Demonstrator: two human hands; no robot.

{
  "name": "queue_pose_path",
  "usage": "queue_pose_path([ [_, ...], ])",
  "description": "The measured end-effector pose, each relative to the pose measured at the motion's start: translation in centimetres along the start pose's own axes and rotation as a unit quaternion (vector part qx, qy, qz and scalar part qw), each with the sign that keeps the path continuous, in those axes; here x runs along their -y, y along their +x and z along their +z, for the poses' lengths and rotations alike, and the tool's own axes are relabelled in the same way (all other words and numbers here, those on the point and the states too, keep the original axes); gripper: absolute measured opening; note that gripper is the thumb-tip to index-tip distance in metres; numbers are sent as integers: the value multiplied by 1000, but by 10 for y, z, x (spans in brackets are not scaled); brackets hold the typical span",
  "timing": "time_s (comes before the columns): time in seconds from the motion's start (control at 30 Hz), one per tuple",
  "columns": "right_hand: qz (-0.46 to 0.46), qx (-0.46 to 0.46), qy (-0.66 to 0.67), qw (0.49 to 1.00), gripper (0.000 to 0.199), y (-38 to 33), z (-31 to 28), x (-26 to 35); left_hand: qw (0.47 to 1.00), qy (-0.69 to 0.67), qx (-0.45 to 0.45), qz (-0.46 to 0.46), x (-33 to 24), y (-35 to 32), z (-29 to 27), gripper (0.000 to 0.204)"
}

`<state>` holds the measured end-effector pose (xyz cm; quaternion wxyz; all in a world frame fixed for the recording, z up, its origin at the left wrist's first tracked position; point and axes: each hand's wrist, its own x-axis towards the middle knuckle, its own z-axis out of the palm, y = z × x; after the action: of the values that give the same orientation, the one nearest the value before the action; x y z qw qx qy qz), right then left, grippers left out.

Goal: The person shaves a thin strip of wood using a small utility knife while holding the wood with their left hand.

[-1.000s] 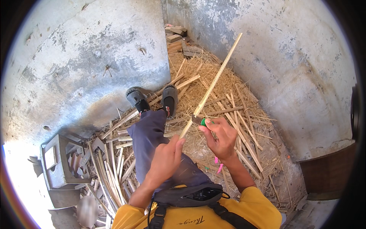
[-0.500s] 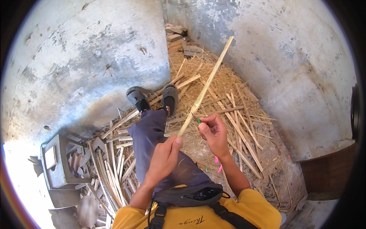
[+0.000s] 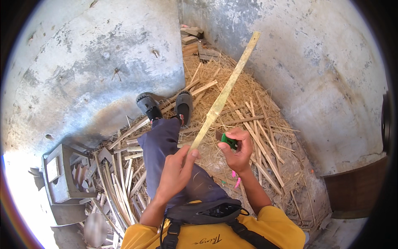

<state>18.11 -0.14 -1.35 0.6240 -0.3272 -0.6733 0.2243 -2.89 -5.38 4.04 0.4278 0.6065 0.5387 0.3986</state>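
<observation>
In the head view, the left hand (image 3: 176, 172) has its fingers closed around the near end of a long, flat, pale yellow-green strip, apparently split bamboo (image 3: 224, 95). The strip slants up and away to the right, its far end in front of the mottled grey wall (image 3: 302, 66). The right hand's (image 3: 240, 153) fingers are pinched on a small green-handled knife (image 3: 229, 141); its short dark blade (image 3: 218, 135) stands just beside the strip, not touching it.

As far as shows, the strip is already narrow and flat and in one piece, while a slightly swollen joint (image 3: 213, 113) is still on it partway along. How smooth its faces and edges are, and whether any paring remains, cannot be told. Straw-coloured shavings (image 3: 248, 93) cover the floor beyond, with loose pale strips (image 3: 263, 153) lying on the right and more pale slats (image 3: 119, 191) heaped on the left.
</observation>
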Motion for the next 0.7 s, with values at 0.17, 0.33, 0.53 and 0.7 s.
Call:
queue_pose_path([
  [0.17, -56, 4, -53, 997, 33, 10, 5, 6, 1000, 4, 10, -5, -4, -4, 1, 28],
  [0.33, -62, -16, -62, 996, 29, 10, 9, 5, 1000, -5, 12, -2, -10, -7, 2, 29],
  [0.53, -93, -52, -118, 987, 27, 13, 10, 8, 1000, -8, 18, 4, -9, -7, 4, 31],
  [0.7, -117, -70, -177, 975, 27, 11, 11, 8, 1000, -6, 16, 21, -7, -8, 5, 32],
])
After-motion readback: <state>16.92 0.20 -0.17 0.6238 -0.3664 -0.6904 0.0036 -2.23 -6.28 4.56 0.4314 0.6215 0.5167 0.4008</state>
